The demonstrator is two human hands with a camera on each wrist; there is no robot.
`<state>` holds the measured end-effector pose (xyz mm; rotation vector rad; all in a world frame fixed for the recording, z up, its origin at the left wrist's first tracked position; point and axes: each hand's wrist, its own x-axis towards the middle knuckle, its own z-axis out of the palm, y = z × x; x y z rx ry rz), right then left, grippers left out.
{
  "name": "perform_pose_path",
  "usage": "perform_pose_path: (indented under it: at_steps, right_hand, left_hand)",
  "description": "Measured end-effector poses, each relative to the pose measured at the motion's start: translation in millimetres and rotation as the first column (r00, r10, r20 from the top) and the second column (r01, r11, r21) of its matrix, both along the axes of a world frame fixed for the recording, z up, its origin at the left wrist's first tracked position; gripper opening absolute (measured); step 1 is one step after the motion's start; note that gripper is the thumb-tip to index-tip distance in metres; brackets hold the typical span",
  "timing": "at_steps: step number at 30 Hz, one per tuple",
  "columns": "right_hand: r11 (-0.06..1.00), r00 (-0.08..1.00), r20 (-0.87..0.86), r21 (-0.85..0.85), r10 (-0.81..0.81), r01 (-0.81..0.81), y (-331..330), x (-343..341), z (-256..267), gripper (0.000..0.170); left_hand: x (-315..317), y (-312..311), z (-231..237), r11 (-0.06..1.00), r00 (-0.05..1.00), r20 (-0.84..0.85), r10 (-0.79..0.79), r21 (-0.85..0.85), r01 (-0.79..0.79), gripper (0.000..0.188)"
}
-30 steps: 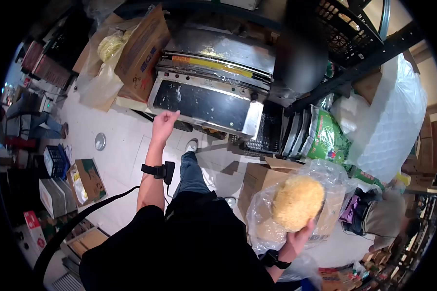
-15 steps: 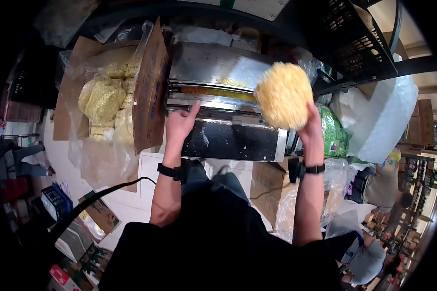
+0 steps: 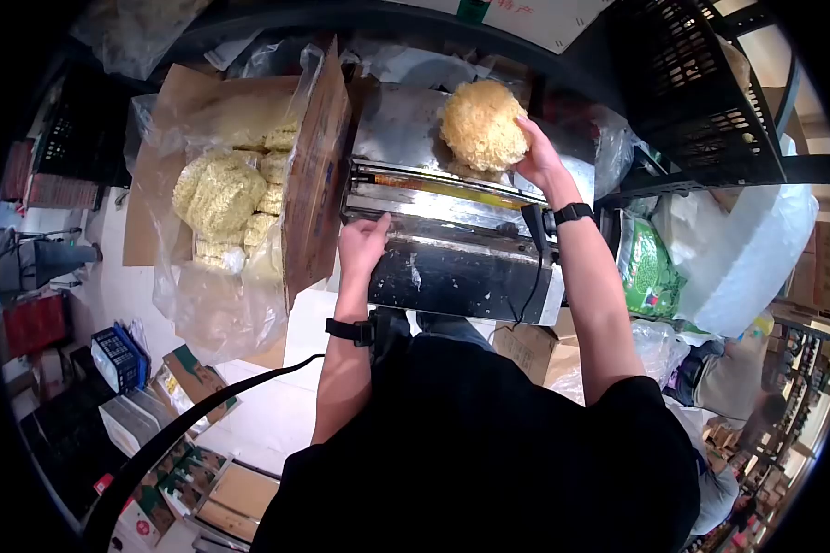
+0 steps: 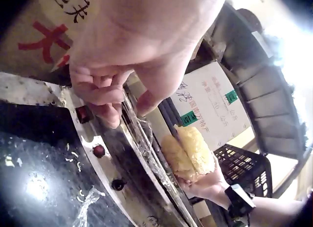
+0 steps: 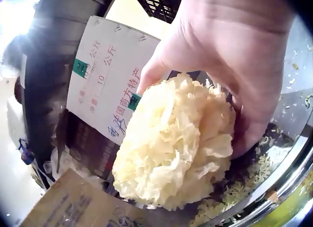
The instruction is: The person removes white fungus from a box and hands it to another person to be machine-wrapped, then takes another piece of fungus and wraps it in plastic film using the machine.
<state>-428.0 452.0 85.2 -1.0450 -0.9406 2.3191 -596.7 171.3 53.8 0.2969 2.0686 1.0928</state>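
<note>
A ruffled, pale yellow head of dried snow fungus [image 3: 485,125] is held in my right hand [image 3: 540,164], over the metal top at the back of a film wrapping machine [image 3: 456,276]. The right wrist view shows the thumb and fingers spread around the snow fungus [image 5: 176,143]. My left hand [image 3: 364,247] is at the left end of the machine's front rail. In the left wrist view its curled fingers [image 4: 100,97] and its thumb lie on either side of the rail, where crinkled clear film [image 4: 146,139] runs; I cannot tell whether they pinch the film.
Left of the machine stands an open cardboard box [image 3: 315,184] lined with plastic, holding several heads of snow fungus [image 3: 219,195]. Black crates [image 3: 682,92] and a shelf beam hang over the back right. A green bag [image 3: 650,263] stands at the right. Yellow crumbs [image 5: 239,192] lie on the machine.
My right hand has carried the snow fungus from above the plastic-lined box at right up over the machine's back. My left hand has come from the machine's front edge to the rail.
</note>
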Motion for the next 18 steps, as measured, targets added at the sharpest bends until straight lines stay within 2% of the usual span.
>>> perform_pose_path:
  at_steps: [3,7,12,15,17,18]
  right_hand:
    - [0.998,0.999,0.037,-0.057,0.010,-0.008,1.0,-2.6,1.8,0.053]
    - [0.996,0.996,0.026,-0.020,0.085,-0.085,0.7,2.5,5.9,0.053]
    - [0.996,0.998,0.060,-0.081,0.035,-0.030,-5.0,12.8,9.2,0.053]
    - [0.996,0.992,0.104,-0.046,0.077,-0.073,-6.4,16.7,10.0,0.055]
    - [0.991,0.973,0.220,0.100,0.069,-0.093,-1.5,20.5,4.9,0.051]
    - [0.976,0.955,0.285,0.176,0.077,-0.131,-1.8,22.1,7.3,0.060]
  left_hand:
    - [-0.4,2.0,-0.2,0.999,0.999,0.025,0.023,-0.046,-0.022,0.045]
    - [1.1,4.8,0.8,1.000,0.998,0.054,0.016,-0.028,-0.014,0.048]
    - [6.6,10.0,1.4,0.997,0.993,0.098,-0.061,-0.043,0.066,0.048]
    - [9.7,9.9,0.2,0.991,0.989,0.105,-0.100,-0.076,0.109,0.050]
    - [10.9,13.8,0.5,0.988,0.989,0.105,-0.106,-0.099,0.116,0.052]
    - [12.3,16.0,1.2,0.986,0.989,0.106,-0.104,-0.117,0.116,0.054]
